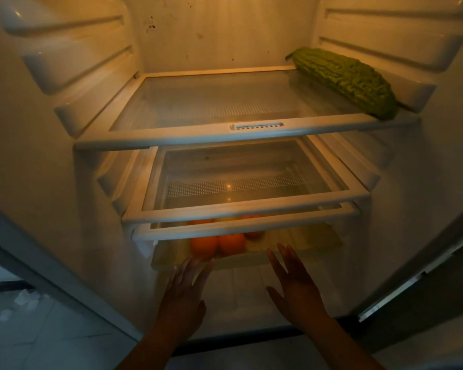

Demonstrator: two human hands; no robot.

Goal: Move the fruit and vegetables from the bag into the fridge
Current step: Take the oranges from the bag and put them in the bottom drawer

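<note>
One gourd (345, 81), three oranges (203, 245) (maybe more)

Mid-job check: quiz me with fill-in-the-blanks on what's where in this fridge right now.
1. The bitter gourd lies on the ____ shelf, at its right side.
2. The bottom drawer holds ____.
3. The left hand and right hand are both ____, holding nothing.
Missing words: top; oranges; open.

At the lower left we see a pale tiled floor (54, 335), dim and bluish. A dark band (6, 285) runs along its far edge. Just beside that band lie whitish crumpled scraps (24, 299); we cannot tell what they are.
</note>
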